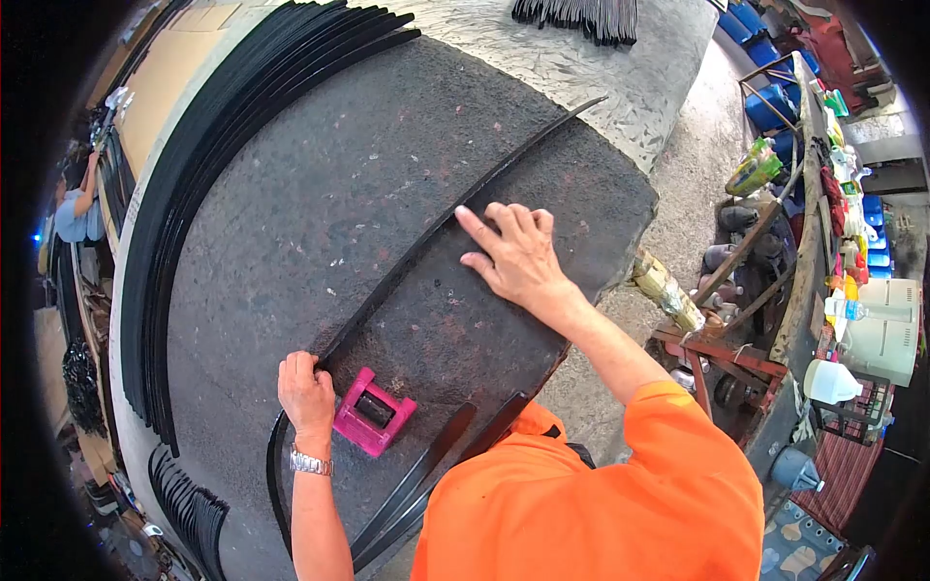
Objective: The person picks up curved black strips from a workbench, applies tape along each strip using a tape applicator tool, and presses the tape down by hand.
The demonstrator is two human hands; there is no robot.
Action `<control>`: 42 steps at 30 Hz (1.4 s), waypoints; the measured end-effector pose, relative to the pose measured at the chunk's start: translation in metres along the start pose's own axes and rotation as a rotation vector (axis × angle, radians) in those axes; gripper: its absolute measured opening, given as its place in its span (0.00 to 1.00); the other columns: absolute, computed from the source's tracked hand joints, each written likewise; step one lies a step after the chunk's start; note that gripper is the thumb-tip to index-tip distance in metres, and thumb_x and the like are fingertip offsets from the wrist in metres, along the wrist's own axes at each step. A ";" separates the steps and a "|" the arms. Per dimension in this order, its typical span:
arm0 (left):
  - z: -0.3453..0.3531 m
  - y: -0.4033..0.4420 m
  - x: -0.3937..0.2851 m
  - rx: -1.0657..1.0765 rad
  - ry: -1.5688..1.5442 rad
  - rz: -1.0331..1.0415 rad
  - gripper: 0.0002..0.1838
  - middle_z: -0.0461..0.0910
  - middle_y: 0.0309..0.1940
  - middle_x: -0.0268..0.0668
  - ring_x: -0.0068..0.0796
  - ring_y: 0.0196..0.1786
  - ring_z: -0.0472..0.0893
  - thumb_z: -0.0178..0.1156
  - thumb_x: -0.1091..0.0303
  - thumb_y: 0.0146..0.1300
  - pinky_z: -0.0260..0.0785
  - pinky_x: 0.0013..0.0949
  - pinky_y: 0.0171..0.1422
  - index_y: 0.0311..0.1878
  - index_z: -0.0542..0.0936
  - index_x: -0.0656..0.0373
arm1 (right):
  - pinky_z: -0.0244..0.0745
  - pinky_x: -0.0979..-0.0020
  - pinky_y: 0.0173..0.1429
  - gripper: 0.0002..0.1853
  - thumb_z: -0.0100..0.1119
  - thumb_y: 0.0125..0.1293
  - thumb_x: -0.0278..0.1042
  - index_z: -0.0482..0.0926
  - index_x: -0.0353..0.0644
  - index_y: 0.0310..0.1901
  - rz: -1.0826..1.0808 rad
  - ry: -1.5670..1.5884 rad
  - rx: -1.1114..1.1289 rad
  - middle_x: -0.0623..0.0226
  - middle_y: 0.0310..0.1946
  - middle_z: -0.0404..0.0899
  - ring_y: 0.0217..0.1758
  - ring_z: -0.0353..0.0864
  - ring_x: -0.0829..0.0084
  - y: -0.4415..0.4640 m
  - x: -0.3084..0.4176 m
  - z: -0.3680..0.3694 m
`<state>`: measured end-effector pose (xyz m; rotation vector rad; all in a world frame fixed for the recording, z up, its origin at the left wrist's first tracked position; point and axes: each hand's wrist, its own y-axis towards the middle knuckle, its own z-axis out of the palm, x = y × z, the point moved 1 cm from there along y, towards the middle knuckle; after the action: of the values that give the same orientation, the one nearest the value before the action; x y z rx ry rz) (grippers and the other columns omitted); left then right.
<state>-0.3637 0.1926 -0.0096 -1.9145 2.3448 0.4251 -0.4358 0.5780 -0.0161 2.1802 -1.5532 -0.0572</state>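
A long black strip (402,261) lies diagonally across the dark work surface (320,194), its thin tip pointing to the far right. My left hand (307,395), with a metal watch on the wrist, is closed on the strip near its lower part. Beyond it, a black band continues down beside my left forearm. My right hand (518,250) has its fingers apart, and the index fingertip touches the strip around its middle. Just right of my left hand sits a pink frame-shaped tool (375,412) with a dark piece inside.
Many black strips (184,194) lie stacked along the left edge, with shorter ones (194,504) below. More strips (576,19) rest at the far end. Flat black pieces (417,474) lie near my body. Cluttered shelving (809,194) stands right; another person (79,208) is far left.
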 end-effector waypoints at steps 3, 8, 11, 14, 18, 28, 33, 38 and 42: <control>0.000 0.000 0.001 0.006 0.000 -0.003 0.12 0.78 0.38 0.43 0.49 0.43 0.78 0.60 0.83 0.49 0.72 0.49 0.48 0.38 0.77 0.60 | 0.60 0.55 0.60 0.37 0.70 0.62 0.56 0.74 0.59 0.73 -0.018 -0.003 0.032 0.66 0.54 0.70 0.59 0.70 0.62 -0.001 0.007 0.001; -0.001 0.000 -0.001 0.007 -0.002 -0.013 0.11 0.78 0.37 0.43 0.49 0.43 0.78 0.59 0.83 0.50 0.72 0.49 0.48 0.37 0.77 0.61 | 0.59 0.55 0.59 0.37 0.70 0.63 0.55 0.73 0.58 0.73 0.069 -0.033 0.035 0.66 0.54 0.71 0.58 0.70 0.64 0.003 -0.008 -0.001; 0.001 -0.001 0.001 0.008 -0.003 -0.014 0.11 0.77 0.37 0.43 0.49 0.43 0.78 0.59 0.83 0.50 0.72 0.49 0.48 0.37 0.76 0.61 | 0.58 0.55 0.58 0.36 0.70 0.64 0.53 0.73 0.58 0.74 0.105 -0.064 0.009 0.67 0.54 0.71 0.58 0.71 0.65 0.005 -0.017 -0.003; 0.001 -0.001 0.002 -0.002 -0.007 0.006 0.11 0.77 0.37 0.43 0.49 0.43 0.78 0.60 0.82 0.50 0.72 0.49 0.48 0.37 0.76 0.61 | 0.58 0.56 0.58 0.36 0.70 0.64 0.53 0.73 0.58 0.73 0.081 -0.053 0.017 0.67 0.54 0.71 0.58 0.71 0.65 0.005 -0.012 -0.004; 0.001 -0.001 0.002 -0.001 -0.002 0.000 0.11 0.77 0.38 0.43 0.49 0.43 0.78 0.60 0.82 0.50 0.72 0.49 0.49 0.37 0.76 0.60 | 0.58 0.56 0.58 0.34 0.70 0.64 0.52 0.74 0.59 0.72 0.006 -0.025 -0.011 0.68 0.54 0.71 0.57 0.70 0.66 0.002 -0.002 0.000; 0.002 -0.001 0.002 0.006 0.014 -0.007 0.12 0.77 0.38 0.42 0.48 0.44 0.78 0.61 0.82 0.49 0.73 0.48 0.49 0.38 0.76 0.60 | 0.58 0.55 0.58 0.33 0.68 0.66 0.53 0.75 0.59 0.72 0.015 -0.005 -0.001 0.67 0.55 0.71 0.57 0.71 0.65 0.004 -0.001 -0.005; 0.001 -0.001 0.000 0.004 0.012 -0.007 0.12 0.77 0.38 0.42 0.48 0.44 0.78 0.61 0.82 0.49 0.73 0.48 0.49 0.38 0.76 0.60 | 0.59 0.55 0.57 0.32 0.68 0.66 0.54 0.76 0.59 0.71 0.061 -0.010 0.031 0.67 0.54 0.72 0.58 0.71 0.64 0.006 -0.002 -0.004; 0.000 -0.002 0.001 0.015 0.016 -0.020 0.11 0.78 0.38 0.42 0.48 0.44 0.78 0.60 0.82 0.51 0.72 0.49 0.49 0.38 0.76 0.60 | 0.60 0.55 0.57 0.31 0.69 0.65 0.51 0.77 0.56 0.69 -0.069 0.114 0.062 0.65 0.53 0.72 0.57 0.71 0.64 -0.004 0.028 -0.009; 0.003 -0.002 0.004 -0.031 0.004 0.051 0.11 0.79 0.41 0.43 0.49 0.45 0.78 0.61 0.80 0.52 0.73 0.48 0.50 0.40 0.77 0.59 | 0.60 0.56 0.57 0.26 0.69 0.62 0.38 0.83 0.57 0.64 -0.150 0.272 0.096 0.69 0.50 0.75 0.54 0.74 0.65 -0.022 0.071 -0.012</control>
<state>-0.3629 0.1889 -0.0135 -1.8732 2.4080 0.4645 -0.3872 0.5238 0.0018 2.2655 -1.2644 0.2606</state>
